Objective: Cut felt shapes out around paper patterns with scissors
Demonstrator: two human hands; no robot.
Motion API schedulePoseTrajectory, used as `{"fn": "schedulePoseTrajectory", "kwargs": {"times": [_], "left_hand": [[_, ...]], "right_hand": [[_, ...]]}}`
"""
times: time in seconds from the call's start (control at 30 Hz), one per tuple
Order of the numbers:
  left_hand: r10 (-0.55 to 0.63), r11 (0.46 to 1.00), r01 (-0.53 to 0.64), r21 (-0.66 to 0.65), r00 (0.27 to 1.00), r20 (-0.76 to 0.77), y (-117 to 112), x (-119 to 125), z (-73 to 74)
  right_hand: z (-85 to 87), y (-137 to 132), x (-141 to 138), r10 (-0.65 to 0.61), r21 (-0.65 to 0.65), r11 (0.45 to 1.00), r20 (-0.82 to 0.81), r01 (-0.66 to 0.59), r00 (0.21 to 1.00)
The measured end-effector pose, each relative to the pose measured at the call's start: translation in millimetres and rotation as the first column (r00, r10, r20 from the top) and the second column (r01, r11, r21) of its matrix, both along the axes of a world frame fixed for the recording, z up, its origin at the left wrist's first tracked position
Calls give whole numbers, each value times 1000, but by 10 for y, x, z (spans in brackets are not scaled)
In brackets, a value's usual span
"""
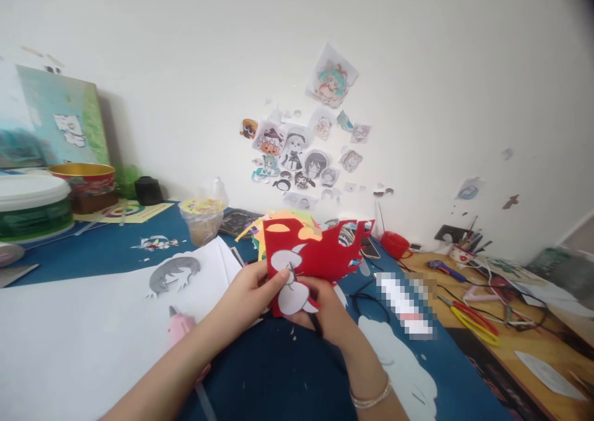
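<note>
Red sheet (325,257), held above the desk (283,371), appears light, flexible and tear-prone around its cut openings; hold uncut areas. The left hand (257,291) pinches it with the white cut-out (293,298); the right hand (328,309) curls at the lower edge, grip unclear.

Craft desk (273,384) with glue gun (180,330)

No lettering, number or brand could be read: markings on the green-and-white tub (34,213), the red tin (86,184) and the yellow-printed cup lid (203,207) were too blurred to decipher.
</note>
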State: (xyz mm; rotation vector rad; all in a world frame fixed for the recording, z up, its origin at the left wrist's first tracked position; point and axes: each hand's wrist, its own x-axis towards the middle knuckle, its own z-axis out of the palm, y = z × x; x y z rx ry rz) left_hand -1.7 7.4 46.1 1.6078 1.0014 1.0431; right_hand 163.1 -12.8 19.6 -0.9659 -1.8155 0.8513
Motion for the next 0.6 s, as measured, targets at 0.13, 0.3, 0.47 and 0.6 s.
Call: {"fn": "schedulePoseTrajectory", "kwargs": {"times": [0.13,0.3,0.47,0.6], "left_hand": [[26,999,-26,36,1000,11,6,-41,35],[102,993,-98,71,993,-55,11,-24,40],[109,993,-106,51,992,-69,-22,30,26],[117,993,-118,10,992,48,-36,57,-19]], "right_hand": [[40,-13,-4,53,-24,998,1,-53,999],[25,-14,2,58,-17,998,2,-58,998],[9,-10,16,44,-24,999,-5,-44,999],[1,17,-14,9,47,999,4,-10,1000]]}}
